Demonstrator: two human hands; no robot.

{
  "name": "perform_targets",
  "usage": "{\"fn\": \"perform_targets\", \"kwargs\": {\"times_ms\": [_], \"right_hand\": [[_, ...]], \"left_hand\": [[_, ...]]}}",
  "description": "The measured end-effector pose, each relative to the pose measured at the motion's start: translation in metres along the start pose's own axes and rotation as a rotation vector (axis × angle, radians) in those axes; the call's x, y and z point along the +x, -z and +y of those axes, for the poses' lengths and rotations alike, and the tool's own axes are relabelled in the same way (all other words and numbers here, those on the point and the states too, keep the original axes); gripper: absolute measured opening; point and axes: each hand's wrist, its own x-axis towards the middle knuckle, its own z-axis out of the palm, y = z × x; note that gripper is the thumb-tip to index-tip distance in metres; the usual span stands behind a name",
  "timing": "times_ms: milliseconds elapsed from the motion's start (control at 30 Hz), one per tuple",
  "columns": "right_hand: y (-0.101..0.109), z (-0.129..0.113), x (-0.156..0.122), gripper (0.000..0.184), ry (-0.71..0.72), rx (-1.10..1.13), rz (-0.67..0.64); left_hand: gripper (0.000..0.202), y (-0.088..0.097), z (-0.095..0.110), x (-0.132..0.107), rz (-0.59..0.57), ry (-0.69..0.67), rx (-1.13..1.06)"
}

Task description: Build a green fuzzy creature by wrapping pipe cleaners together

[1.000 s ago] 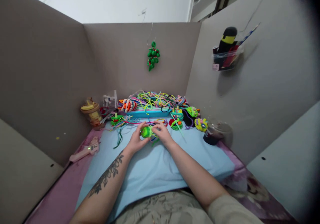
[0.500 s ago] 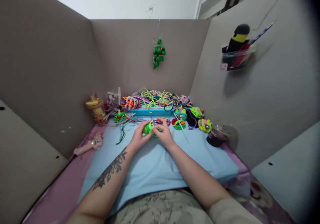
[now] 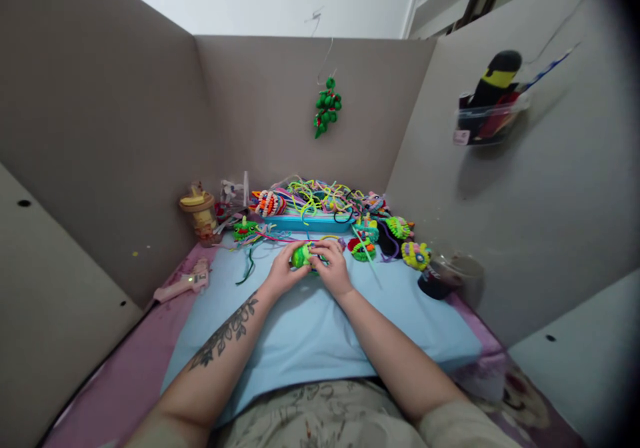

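Between my two hands is a small round green pipe-cleaner craft piece (image 3: pixel 301 257), held just above the blue cloth (image 3: pixel 310 321). My left hand (image 3: pixel 285 269) curls round its left side. From the right, my right hand (image 3: pixel 331 267) closes on it with thumb and fingertips. My fingers cover part of the piece, so its full shape is hidden. Just beyond my hands lie bright pipe cleaners, and a red and green craft piece (image 3: pixel 362 249) rests to their right.
A blue tray (image 3: pixel 310 224) heaped with pipe cleaners stands at the back. A pink glue gun (image 3: pixel 183 288) and a lidded cup (image 3: pixel 199 213) are on the left. On the right are a yellow craft piece (image 3: pixel 416 255) and a dark cup (image 3: pixel 436 281). Grey panels (image 3: pixel 310 141) enclose the table.
The whole view has shifted slightly, so things appear further right. Both hands still hold the green piece, with only a small shift of the right fingers.
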Motion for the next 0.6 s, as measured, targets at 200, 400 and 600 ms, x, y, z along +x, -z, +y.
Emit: {"fn": "perform_targets", "kwargs": {"times_ms": [200, 400, 600], "right_hand": [[0.0003, 0.0004, -0.0013, 0.010, -0.011, -0.015, -0.043], [0.0003, 0.0012, -0.0017, 0.014, -0.058, -0.045, -0.095], [-0.0018, 0.0034, -0.0010, 0.017, -0.103, -0.066, -0.132]], "left_hand": [[0.054, -0.0008, -0.0027, -0.0002, 0.001, -0.019, 0.003], [0.051, 0.0030, -0.0021, 0.0017, -0.045, -0.094, 0.030], [0.051, 0.0044, -0.0016, 0.0029, -0.070, -0.123, 0.052]]}}
